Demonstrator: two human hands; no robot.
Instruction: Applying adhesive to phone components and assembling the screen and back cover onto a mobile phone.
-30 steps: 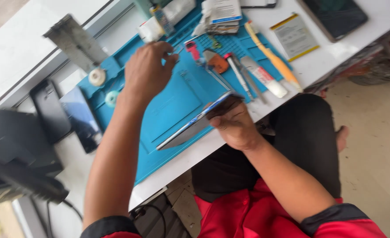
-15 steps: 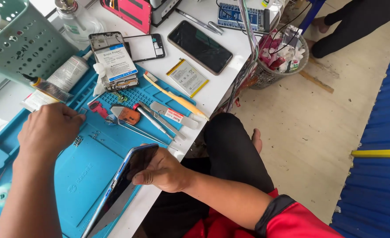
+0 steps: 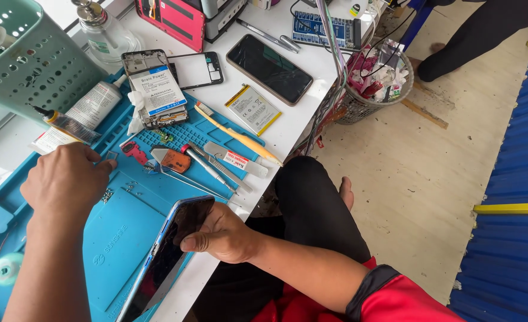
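Since the earlier frames, the view had swung away from the left end of the bench toward the right, and the left hand [image 3: 67, 179] had drawn back from the far tools to the near part of the blue mat [image 3: 121, 238]. That hand lay knuckles up, its fingers curled together at a small dark piece [image 3: 111, 156] on the mat; whether they pinched it could not be told. The right hand [image 3: 219, 234] held a phone [image 3: 168, 256] by its upper end, thumb along the edge and fingers wrapped behind it, clamped on it. The phone was tilted on its long side over the near edge of the mat, its dark glass facing left.

Just beyond the left hand lay a glue tube [image 3: 67, 124], an orange pick [image 3: 174, 160], tweezers [image 3: 207, 168] and a yellow toothbrush [image 3: 237, 136]. An opened phone body [image 3: 153, 89] rested at the far edge of the mat, with a bare frame [image 3: 195, 70], a flat battery [image 3: 253, 110] and a second dark phone [image 3: 270, 68] on the white table [image 3: 300, 119]. A green basket [image 3: 28, 59] stood at the far left.
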